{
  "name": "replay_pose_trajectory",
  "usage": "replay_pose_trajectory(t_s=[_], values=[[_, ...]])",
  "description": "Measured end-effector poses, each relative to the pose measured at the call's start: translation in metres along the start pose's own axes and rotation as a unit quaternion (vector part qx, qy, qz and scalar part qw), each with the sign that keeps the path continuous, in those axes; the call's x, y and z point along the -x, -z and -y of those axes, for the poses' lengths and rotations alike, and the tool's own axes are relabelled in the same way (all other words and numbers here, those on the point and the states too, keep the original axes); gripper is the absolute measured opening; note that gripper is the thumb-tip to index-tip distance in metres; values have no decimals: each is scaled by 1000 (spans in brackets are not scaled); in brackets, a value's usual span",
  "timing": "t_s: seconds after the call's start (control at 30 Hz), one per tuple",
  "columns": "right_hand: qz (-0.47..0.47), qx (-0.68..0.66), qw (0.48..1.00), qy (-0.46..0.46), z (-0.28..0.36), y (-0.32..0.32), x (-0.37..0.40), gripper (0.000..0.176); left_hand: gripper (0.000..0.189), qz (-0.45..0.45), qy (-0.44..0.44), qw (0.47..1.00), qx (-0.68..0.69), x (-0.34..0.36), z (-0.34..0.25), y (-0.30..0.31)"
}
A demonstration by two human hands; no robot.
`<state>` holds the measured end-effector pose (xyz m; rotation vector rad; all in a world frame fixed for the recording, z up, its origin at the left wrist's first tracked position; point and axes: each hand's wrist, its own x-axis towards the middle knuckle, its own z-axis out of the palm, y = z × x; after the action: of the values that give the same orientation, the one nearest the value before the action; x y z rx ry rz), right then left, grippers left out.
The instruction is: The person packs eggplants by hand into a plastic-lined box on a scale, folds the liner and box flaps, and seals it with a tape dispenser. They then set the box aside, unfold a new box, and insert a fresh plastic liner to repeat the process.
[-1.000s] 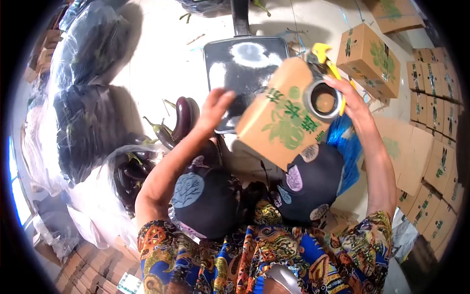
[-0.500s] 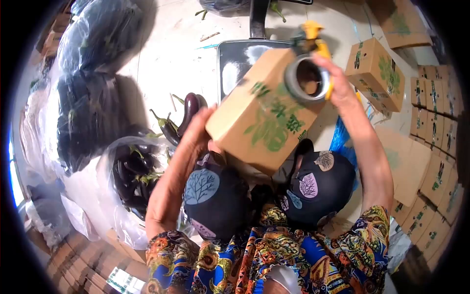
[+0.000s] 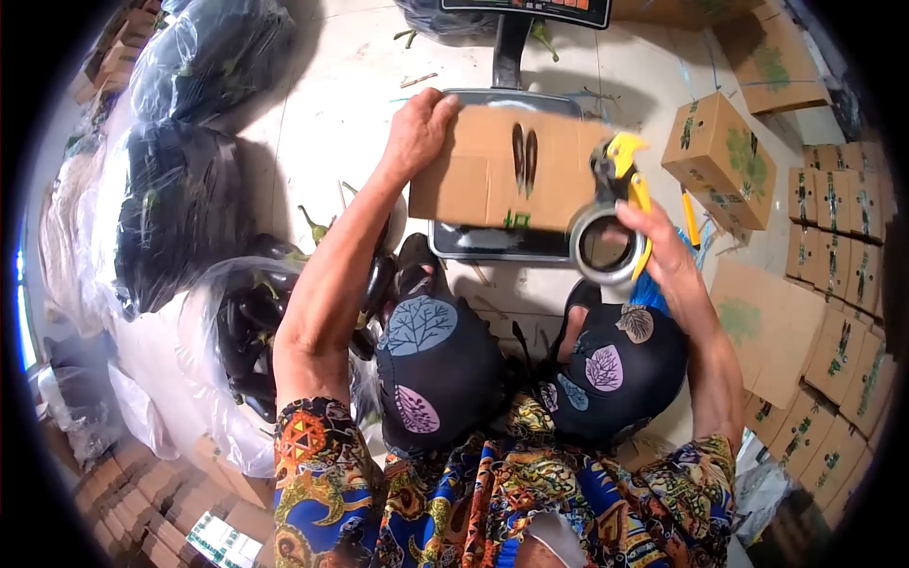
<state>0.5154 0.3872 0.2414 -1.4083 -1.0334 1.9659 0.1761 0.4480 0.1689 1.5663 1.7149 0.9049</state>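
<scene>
A brown cardboard box (image 3: 483,180) lies over the platform of a scale (image 3: 464,244), a face with two long dark slots and a bit of green print turned up. My left hand (image 3: 419,134) is closed around its upper left corner, thumb on top. In my right hand (image 3: 658,244) is a tape dispenser (image 3: 638,197) with a yellow handle and a wide roll of tape. The dispenser overlaps the right end of the box in this view. Dark eggplants (image 3: 248,327) fill a clear plastic bag left of my legs, and a few lie beside it.
Large plastic-wrapped bundles (image 3: 175,213) stand on the left. Another printed box (image 3: 724,161) sits to the right, near a yellow-handled tool (image 3: 689,218) on the floor. Stacked cartons (image 3: 833,350) line the right edge. The scale's display (image 3: 568,9) is at the top.
The box has been turned from a tilted position near my knees to lie level across the scale. My left hand has moved up to its far corner, and the dispenser has come lower.
</scene>
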Motion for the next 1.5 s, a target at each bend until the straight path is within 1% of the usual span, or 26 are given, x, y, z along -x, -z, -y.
replay_pose_trajectory(t_s=[0.07,0.1,0.13,0.2,0.23,0.27,0.33,0.37,0.4,0.43,0.47,0.53,0.57,0.67,0.7,0.8,0.87,1.0,1.03,1.1,1.13,1.17,1.27,1.37,1.47,1.5], values=[[47,72,995,-59,10,-6,21,51,32,8,-70,997,15,6,-1,-14],[53,117,990,-54,17,-10,31,52,31,20,-74,997,20,9,-10,-20],[52,131,983,-117,12,3,26,53,29,6,-96,995,20,8,-10,-29],[21,169,974,-152,34,6,32,51,24,-63,-108,992,22,9,-15,-39],[18,208,971,-116,45,6,34,49,21,-118,-117,986,17,11,-21,-39],[0,271,959,-79,53,8,37,52,21,-155,-154,976,17,14,-25,-36],[-8,285,956,63,60,-1,44,55,22,-228,-227,947,19,22,-33,-24],[-31,244,966,79,62,-12,47,57,24,-225,-235,945,40,27,-38,-19],[-42,222,968,113,64,-25,48,57,27,-141,-177,967,118,36,-49,-13],[-43,245,960,129,65,-31,46,58,30,-55,-116,973,192,48,-64,-3],[-41,268,952,145,66,-36,43,59,32,30,-54,963,262,57,-77,8],[-34,282,947,154,65,-44,36,59,41,171,50,901,395,65,-102,30],[-33,299,942,151,65,-45,32,58,42,185,67,880,433,67,-99,32],[-35,354,922,153,64,-49,24,59,39,130,74,877,456,61,-64,24],[-34,368,917,152,64,-53,23,59,38,137,122,870,458,60,-52,28],[-34,399,905,144,62,-56,18,60,36,130,123,897,405,66,-35,37],[-36,420,899,121,64,-59,19,61,31,145,134,894,401,68,-33,39],[-28,418,898,131,67,-71,18,61,19,175,146,885,406,68,-19,33],[-28,428,893,132,65,-69,18,61,12,160,145,890,401,69,-18,30],[-24,449,883,135,63,-71,16,62,11,105,105,958,244,72,-27,29],[-25,448,885,126,65,-74,16,63,11,77,83,980,161,73,-33,29],[-28,447,886,118,68,-79,17,64,11,47,60,990,120,75,-35,27],[-30,452,884,117,68,-81,19,64,11,15,68,984,167,81,-34,20],[-30,475,872,116,64,-81,19,62,13,30,125,964,233,80,-27,17],[-31,482,868,112,62,-80,17,61,14,-7,84,986,142,79,-28,15],[-30,480,870,111,62,-80,16,61,16,-35,94,989,107,77,-31,14]])
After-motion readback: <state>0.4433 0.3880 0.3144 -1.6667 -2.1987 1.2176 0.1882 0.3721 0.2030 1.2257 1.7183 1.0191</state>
